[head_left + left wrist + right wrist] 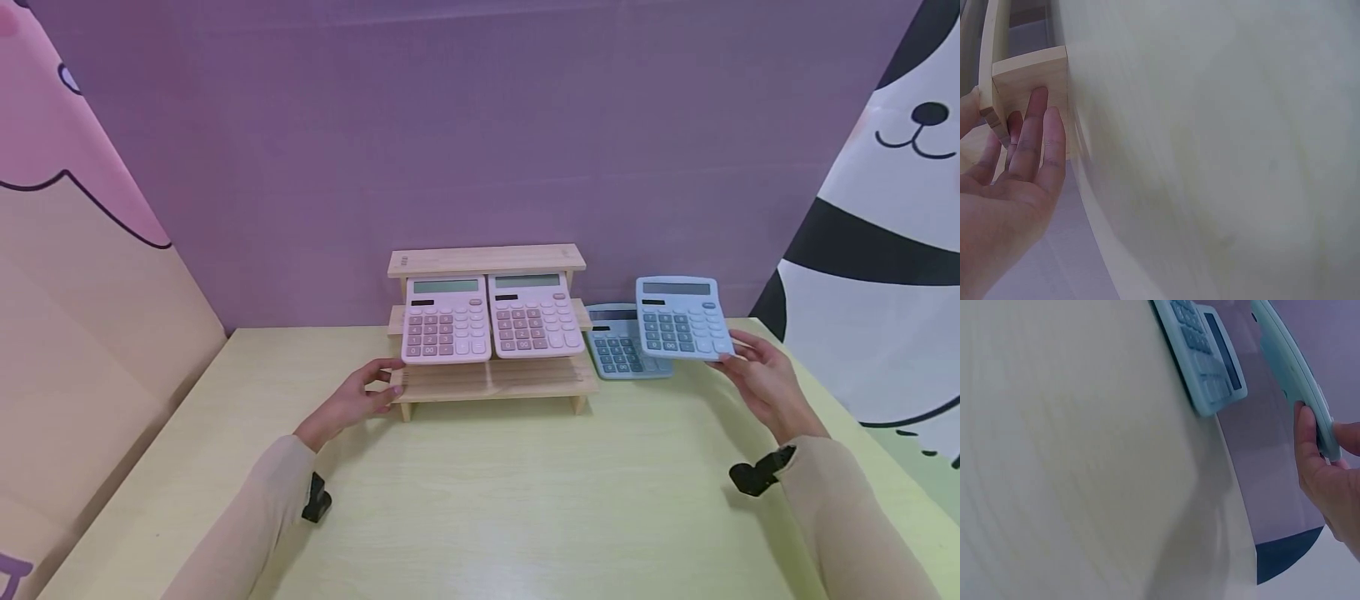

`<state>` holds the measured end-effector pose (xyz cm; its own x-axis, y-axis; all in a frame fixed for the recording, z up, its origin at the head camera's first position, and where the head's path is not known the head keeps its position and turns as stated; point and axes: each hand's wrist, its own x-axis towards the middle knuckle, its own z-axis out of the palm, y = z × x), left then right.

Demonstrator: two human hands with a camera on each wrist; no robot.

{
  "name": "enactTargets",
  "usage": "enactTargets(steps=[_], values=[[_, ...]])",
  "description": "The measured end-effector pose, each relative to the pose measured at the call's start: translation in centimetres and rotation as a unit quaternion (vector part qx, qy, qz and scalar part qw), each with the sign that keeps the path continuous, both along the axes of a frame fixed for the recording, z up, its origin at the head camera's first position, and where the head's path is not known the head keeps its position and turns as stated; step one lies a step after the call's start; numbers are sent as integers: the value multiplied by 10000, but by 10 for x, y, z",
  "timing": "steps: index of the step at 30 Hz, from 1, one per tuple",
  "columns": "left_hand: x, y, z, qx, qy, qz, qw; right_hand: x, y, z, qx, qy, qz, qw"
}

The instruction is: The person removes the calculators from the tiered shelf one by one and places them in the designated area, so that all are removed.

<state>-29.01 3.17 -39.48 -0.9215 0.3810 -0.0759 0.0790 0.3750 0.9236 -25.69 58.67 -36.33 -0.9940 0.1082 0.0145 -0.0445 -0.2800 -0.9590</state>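
My right hand (765,383) pinches the lower right corner of a blue calculator (678,321), thumb on one face and fingers on the other. It is held above the table, as the right wrist view shows. A second blue calculator (618,354) lies on the table, partly behind the held one. My left hand (352,400) grips the left end of the bottom step of a wooden tiered shelf (495,382), its thumb at the board and its fingers beneath. Two pink calculators, a left one (447,325) and a right one (534,321), lean side by side on the shelf.
The pale wooden table (510,500) runs up to a purple backdrop (480,133). Cartoon-printed panels stand on both sides, a panda panel (885,333) at the right. The second blue calculator lies close against the shelf's right side.
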Motion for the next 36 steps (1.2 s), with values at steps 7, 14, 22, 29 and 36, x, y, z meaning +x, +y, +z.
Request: enactTargets(steps=[7, 14, 22, 29, 36], values=[[1, 1, 1, -32, 4, 11, 10000, 2, 12, -7, 114, -198, 8, 9997], [0, 0, 0, -40, 3, 50, 10000, 2, 22, -16, -223, 49, -15, 9997], [-1, -1, -2, -28, 75, -22, 10000, 1, 35, -19, 123, -445, -226, 9987], [0, -1, 0, -49, 36, 66, 10000, 0, 46, -20, -9, -425, -271, 9987], [0, -1, 1, -64, 44, 18, 10000, -2, 55, -24, -233, -341, -129, 9991]])
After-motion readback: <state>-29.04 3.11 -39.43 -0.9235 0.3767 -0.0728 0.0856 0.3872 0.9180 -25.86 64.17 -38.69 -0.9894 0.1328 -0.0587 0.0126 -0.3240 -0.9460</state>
